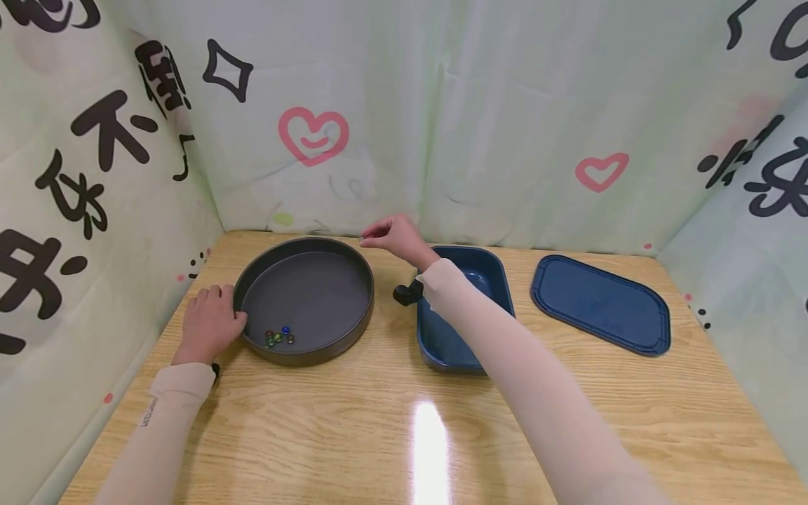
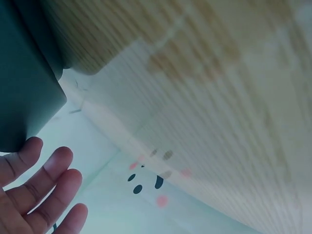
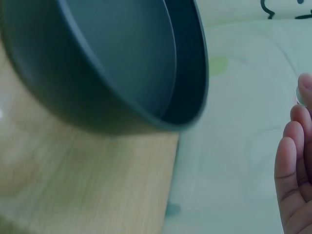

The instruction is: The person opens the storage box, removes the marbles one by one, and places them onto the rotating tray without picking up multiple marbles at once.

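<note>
A round dark grey pan (image 1: 303,280) stands on the table's left side. Several small glass marbles (image 1: 278,338) lie together on its floor near the front. At the pan's left rim is my left hand (image 1: 210,324), holding the wall with the thumb over the edge and fingers outside; in the left wrist view the fingers (image 2: 58,183) spread loosely beside the wall. Just beyond the pan's back right rim, my right hand (image 1: 399,238) pinches a clear marble (image 3: 301,97) between thumb and fingertip. The right forearm crosses over a blue rectangular container (image 1: 435,344), hiding part of it.
A blue rectangular lid (image 1: 600,305) lies flat on the right of the wooden table (image 1: 315,428). Printed curtains (image 1: 391,126) hang close behind the table and at both sides. A bright reflection lies on the table front.
</note>
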A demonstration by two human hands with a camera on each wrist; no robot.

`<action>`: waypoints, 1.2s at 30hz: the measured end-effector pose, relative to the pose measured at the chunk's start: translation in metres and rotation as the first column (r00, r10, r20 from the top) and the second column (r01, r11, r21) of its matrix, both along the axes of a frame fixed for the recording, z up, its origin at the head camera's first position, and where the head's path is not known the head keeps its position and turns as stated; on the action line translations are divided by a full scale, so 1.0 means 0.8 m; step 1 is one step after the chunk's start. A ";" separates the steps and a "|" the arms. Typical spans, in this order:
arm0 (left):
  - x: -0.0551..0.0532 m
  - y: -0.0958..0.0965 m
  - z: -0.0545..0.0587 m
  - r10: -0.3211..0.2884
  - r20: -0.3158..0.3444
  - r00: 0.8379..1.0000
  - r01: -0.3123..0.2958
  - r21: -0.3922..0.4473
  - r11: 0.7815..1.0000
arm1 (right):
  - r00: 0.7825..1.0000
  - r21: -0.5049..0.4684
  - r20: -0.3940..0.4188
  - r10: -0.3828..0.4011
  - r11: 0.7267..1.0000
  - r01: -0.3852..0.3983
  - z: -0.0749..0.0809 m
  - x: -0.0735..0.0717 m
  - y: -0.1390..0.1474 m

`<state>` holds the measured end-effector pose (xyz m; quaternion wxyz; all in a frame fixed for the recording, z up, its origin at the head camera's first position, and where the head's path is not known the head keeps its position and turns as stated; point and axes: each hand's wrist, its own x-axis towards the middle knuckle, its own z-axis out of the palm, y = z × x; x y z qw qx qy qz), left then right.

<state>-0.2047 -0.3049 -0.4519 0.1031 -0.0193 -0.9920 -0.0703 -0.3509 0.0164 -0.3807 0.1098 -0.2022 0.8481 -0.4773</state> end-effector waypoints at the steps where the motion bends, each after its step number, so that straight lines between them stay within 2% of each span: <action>1: 0.000 0.000 0.000 -0.001 0.006 1.000 0.001 0.000 1.000 | 1.000 -0.009 0.005 0.005 1.000 -0.005 -0.002 -0.001 -0.006; 6: 0.000 -0.001 0.001 -0.003 0.023 1.000 0.003 0.012 1.000 | 0.999 -0.013 0.012 0.041 0.999 -0.040 -0.010 0.002 -0.036; 18: -0.001 -0.003 -0.004 -0.005 0.016 1.000 0.005 0.031 1.000 | 0.988 0.116 -0.028 0.152 0.982 -0.147 -0.053 0.012 -0.086; 29: -0.001 -0.003 -0.004 -0.005 0.003 1.000 0.005 0.039 0.999 | 0.987 0.124 -0.002 0.163 0.979 -0.161 -0.056 0.015 -0.104; 36: -0.001 -0.005 -0.006 0.002 0.004 1.000 -0.002 0.046 0.999 | 0.985 0.150 0.013 0.170 0.974 -0.170 -0.070 0.010 -0.116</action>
